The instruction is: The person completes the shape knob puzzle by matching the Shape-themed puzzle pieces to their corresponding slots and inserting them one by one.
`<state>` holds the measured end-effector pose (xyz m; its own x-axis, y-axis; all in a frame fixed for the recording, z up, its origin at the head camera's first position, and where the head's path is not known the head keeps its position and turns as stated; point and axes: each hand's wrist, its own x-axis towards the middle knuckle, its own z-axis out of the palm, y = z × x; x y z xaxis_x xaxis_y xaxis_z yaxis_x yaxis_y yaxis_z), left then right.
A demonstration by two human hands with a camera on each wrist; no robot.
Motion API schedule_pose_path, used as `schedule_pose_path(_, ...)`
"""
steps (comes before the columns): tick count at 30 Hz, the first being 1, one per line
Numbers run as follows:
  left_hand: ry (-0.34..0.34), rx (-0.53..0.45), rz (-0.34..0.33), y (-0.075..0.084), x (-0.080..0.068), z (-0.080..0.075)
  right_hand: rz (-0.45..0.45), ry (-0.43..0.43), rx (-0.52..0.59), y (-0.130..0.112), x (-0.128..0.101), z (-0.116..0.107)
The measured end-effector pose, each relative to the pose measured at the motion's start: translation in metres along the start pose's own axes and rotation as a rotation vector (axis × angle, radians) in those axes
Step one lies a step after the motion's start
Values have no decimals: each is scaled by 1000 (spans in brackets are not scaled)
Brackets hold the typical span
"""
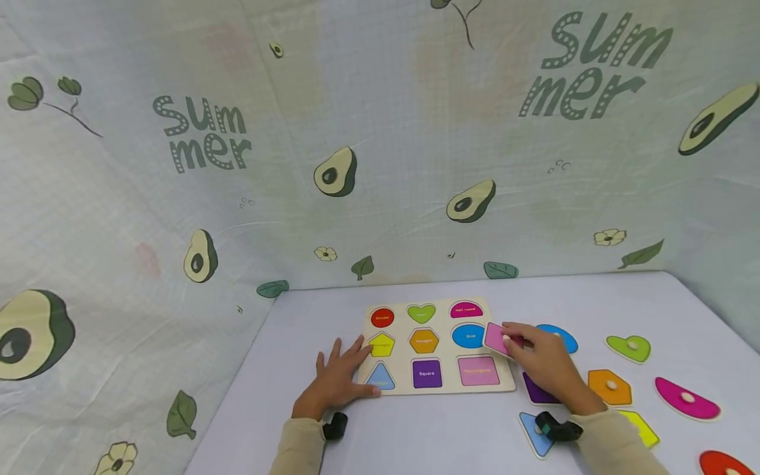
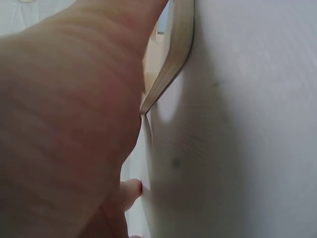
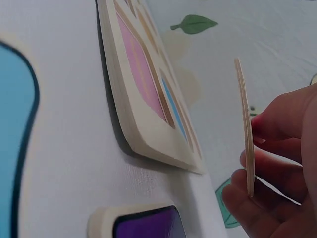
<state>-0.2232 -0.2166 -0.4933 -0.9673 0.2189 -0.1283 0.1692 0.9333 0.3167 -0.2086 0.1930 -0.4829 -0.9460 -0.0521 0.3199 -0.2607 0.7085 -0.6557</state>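
Note:
A pale wooden shape board (image 1: 448, 343) lies on the table, with coloured, labelled recesses in three rows. My left hand (image 1: 338, 379) rests at its left edge, fingers spread, one fingertip by the yellow pentagon recess and the thumb at the lower corner. In the left wrist view, the palm side (image 2: 74, 119) hides most of the board. Over the board's right edge, my right hand (image 1: 546, 363) pinches a pink rectangle piece (image 1: 495, 338) by its knob. Seen edge-on in the right wrist view, that piece (image 3: 245, 119) stands tilted up, raised above the table.
Loose knobbed pieces lie right of the board: a blue oval (image 1: 564, 336), green heart (image 1: 623, 348), orange hexagon (image 1: 611, 392), magenta half round (image 1: 683, 399), purple piece (image 1: 537, 390), blue triangle (image 1: 537, 439), yellow piece (image 1: 644, 429) and red piece (image 1: 718, 462). Behind hangs a printed curtain (image 1: 398, 218).

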Motion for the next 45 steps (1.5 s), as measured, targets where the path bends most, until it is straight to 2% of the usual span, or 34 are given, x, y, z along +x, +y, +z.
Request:
schedule_pose_path(9, 2, -18, -6, 2, 2, -1, -56, 17, 34, -7, 0, 6)
schedule_pose_path(21, 6, -11, -5, 0, 2, 0, -62, 28, 24, -12, 2, 6)
schedule_pose_path(35, -15, 5, 7, -4, 1, 1, -90, -46, 16, -18, 0, -1)
schedule_pose_path(38, -13, 14, 28, -5, 1, 0, -91, -51, 16, -19, 0, -1)
schedule_pose_path(45, -13, 7, 32, -7, 0, 1, -101, -56, 14, -20, 0, 2)
